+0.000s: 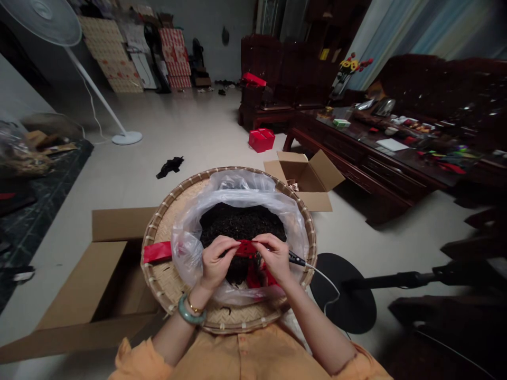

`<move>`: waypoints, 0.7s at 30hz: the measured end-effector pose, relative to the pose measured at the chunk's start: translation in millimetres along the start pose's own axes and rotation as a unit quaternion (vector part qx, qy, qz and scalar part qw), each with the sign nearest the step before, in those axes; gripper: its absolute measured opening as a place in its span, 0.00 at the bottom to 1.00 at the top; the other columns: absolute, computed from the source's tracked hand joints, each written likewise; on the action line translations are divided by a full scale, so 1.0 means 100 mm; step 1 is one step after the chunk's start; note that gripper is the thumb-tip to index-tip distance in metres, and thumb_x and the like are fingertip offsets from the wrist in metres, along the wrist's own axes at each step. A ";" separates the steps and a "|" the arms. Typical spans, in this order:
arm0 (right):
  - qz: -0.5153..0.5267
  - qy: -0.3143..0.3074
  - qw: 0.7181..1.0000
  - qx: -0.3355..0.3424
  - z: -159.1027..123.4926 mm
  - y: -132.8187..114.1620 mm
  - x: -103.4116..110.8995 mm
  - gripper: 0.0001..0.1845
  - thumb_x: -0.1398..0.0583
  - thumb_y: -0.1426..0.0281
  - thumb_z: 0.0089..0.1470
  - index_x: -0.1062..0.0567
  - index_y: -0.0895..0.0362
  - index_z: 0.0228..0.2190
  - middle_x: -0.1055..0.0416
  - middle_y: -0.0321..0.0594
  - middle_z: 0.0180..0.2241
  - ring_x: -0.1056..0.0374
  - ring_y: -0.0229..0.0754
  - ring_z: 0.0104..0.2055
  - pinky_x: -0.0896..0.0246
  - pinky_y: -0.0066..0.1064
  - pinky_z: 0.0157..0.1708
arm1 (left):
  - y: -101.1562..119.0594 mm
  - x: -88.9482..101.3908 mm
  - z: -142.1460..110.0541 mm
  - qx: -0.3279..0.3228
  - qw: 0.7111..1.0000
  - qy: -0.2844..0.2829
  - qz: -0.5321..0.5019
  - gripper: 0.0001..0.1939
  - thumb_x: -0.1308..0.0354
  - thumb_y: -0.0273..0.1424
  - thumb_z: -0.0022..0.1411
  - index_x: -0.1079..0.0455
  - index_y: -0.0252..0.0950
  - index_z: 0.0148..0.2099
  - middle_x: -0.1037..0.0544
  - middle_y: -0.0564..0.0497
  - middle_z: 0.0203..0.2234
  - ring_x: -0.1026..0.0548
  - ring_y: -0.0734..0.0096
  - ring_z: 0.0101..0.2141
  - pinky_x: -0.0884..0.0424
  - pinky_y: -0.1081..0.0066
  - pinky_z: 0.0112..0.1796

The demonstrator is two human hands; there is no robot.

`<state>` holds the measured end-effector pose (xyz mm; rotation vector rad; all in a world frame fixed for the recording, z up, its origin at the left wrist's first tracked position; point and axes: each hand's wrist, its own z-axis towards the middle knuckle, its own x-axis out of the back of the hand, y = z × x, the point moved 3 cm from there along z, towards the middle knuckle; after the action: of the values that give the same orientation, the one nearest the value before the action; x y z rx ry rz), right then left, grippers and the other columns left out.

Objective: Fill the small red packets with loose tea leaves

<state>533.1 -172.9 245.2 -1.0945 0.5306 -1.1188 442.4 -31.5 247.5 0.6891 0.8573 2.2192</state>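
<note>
My left hand [217, 261] and my right hand [275, 258] each pinch one side of a small red packet [246, 248], stretched between the fingertips. Below it, dark dried leaves [237, 219] that look like tea fill an open clear plastic bag [184, 237]. The bag rests in a round woven bamboo tray [156, 285] in front of my body. More red packaging lies partly hidden under my right hand. Beside that hand shows a black corded handle [297, 258]; its other end is hidden. Another flat red packet [157, 252] lies at the tray's left.
An open cardboard box [79, 279] stands at the left, and a smaller open box [307, 174] is beyond the tray. A round black stand base [343, 293] is at the right. Farther off are a red box [261, 140], a wooden table [356, 153] and a white fan [127, 138].
</note>
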 end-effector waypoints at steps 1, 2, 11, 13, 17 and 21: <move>0.001 0.000 1.000 0.006 0.00 -0.01 0.00 0.03 0.39 0.72 0.49 0.23 0.55 0.26 0.26 0.37 0.27 0.31 0.39 0.31 0.37 0.29 0.32 | 0.02 0.01 0.01 -0.008 1.000 0.003 -0.006 0.07 0.43 0.22 0.56 0.25 0.37 0.35 0.24 0.50 0.27 0.27 0.72 0.30 0.30 0.72 0.31; 0.002 0.001 1.000 0.011 -0.01 -0.02 0.00 0.03 0.39 0.72 0.49 0.23 0.54 0.26 0.26 0.38 0.27 0.31 0.39 0.31 0.36 0.30 0.32 | 0.03 0.01 0.01 -0.015 1.000 0.004 -0.010 0.07 0.43 0.22 0.56 0.25 0.37 0.34 0.25 0.51 0.27 0.27 0.72 0.30 0.30 0.72 0.31; -0.015 0.018 1.000 -0.005 -0.07 -0.07 0.02 0.05 0.40 0.70 0.49 0.25 0.55 0.23 0.26 0.39 0.26 0.31 0.40 0.30 0.37 0.32 0.32 | 0.05 0.04 -0.02 -0.033 0.998 -0.036 -0.037 0.08 0.44 0.21 0.56 0.26 0.38 0.35 0.26 0.51 0.27 0.28 0.72 0.30 0.30 0.72 0.32; -0.021 0.017 1.000 -0.015 -0.07 -0.08 0.02 0.06 0.40 0.69 0.50 0.26 0.55 0.23 0.27 0.39 0.25 0.32 0.41 0.29 0.37 0.32 0.32 | 0.04 0.04 -0.04 -0.021 0.998 -0.045 -0.034 0.07 0.44 0.22 0.57 0.27 0.38 0.34 0.26 0.50 0.27 0.28 0.72 0.31 0.31 0.71 0.32; -0.022 0.008 0.999 -0.027 -0.05 -0.08 0.02 0.08 0.40 0.67 0.50 0.26 0.56 0.22 0.27 0.40 0.25 0.32 0.41 0.29 0.37 0.32 0.31 | 0.04 0.03 -0.03 0.029 0.999 -0.013 -0.028 0.04 0.43 0.25 0.56 0.27 0.37 0.35 0.27 0.51 0.28 0.29 0.72 0.30 0.31 0.71 0.33; -0.014 -0.030 0.998 -0.047 -0.03 -0.07 0.01 0.08 0.40 0.66 0.48 0.26 0.56 0.22 0.28 0.38 0.24 0.33 0.39 0.28 0.39 0.30 0.28 | -0.01 -0.01 0.01 0.131 0.990 -0.005 -0.055 0.05 0.39 0.30 0.53 0.26 0.36 0.34 0.27 0.50 0.30 0.29 0.71 0.32 0.32 0.71 0.35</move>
<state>527.7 -175.2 250.7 -1.2178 0.5264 -1.0893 444.4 -31.4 246.9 0.7535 1.1666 2.0234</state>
